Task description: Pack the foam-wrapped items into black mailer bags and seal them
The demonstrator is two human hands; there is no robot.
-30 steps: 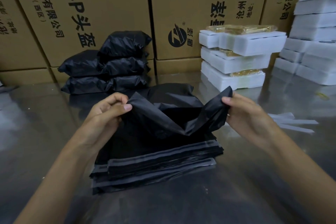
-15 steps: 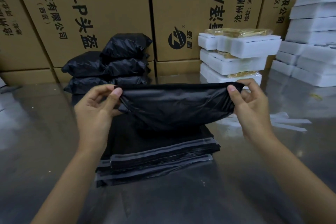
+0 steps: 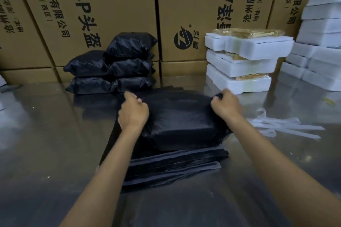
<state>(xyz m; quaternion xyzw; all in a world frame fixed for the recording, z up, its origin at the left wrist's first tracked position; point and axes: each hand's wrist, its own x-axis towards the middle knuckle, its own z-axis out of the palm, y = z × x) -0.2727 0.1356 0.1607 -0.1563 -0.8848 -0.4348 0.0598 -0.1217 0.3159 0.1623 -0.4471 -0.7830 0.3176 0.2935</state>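
Item: filled black plastic mailer bag (image 3: 181,125), boxy in outline, lying on a flat pile of unused black mailer bags with grey adhesive strips (image 3: 173,164) near the middle of the shiny metal tabletop (image 3: 46,134).

Hold: left hand (image 3: 133,114) and right hand (image 3: 225,106) each clench a far corner of the bag's mouth.

Handling, judged: thin slippery film over light, stiff contents; best gripped at the bunched mouth corners.

Nearby: sealed black parcels (image 3: 112,68) and white foam-wrapped items (image 3: 243,61) along the far edge; loose white liner strips (image 3: 284,128) to the right.
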